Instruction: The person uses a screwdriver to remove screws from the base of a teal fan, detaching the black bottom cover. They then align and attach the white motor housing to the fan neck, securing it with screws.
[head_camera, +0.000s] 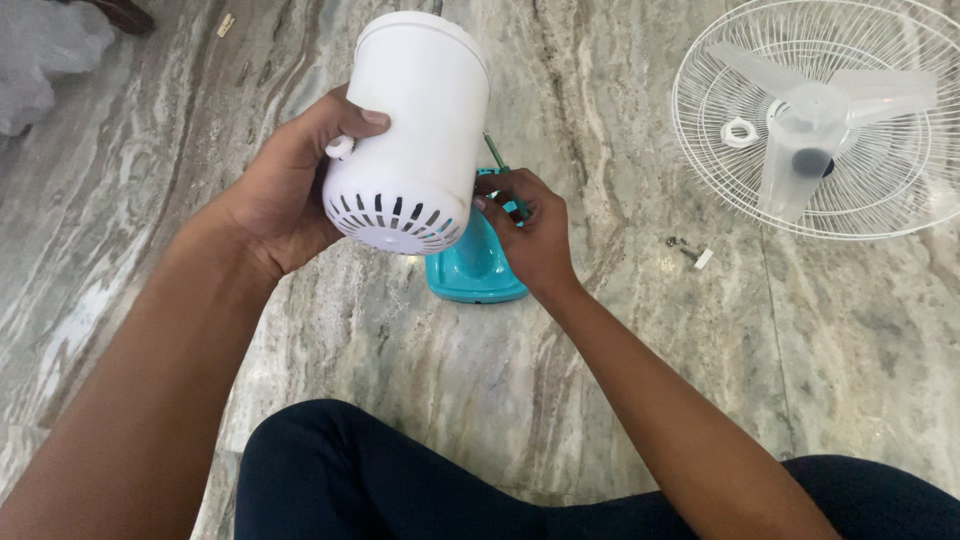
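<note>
Head view, looking down at a seated person's two bare hands over a grey-veined marble floor (400, 380). The left hand (290, 190), at centre left of the frame, was clamped around a white cylindrical motor housing (415, 130), thumb on its near side and fingers wrapped behind; the housing was held off the floor, tilted, with its slotted vent end turned toward the camera. The right hand (530, 230), just right of the housing at frame centre, had its fingertips pinched together on a thin green-handled tool (496, 155), whose shaft rose behind the housing's edge; what the tool's tip met was hidden. Directly beneath both hands a teal plastic part (470, 270) lay on the floor, partly covered by the right hand. In the upper right of the frame lay a white wire fan guard (880, 190) with translucent fan blades (820, 110) resting in it, well apart from the hands. Between guard and right hand lay small loose fasteners (690, 250). Dark trousers (400, 480) filled the lower edge.
</note>
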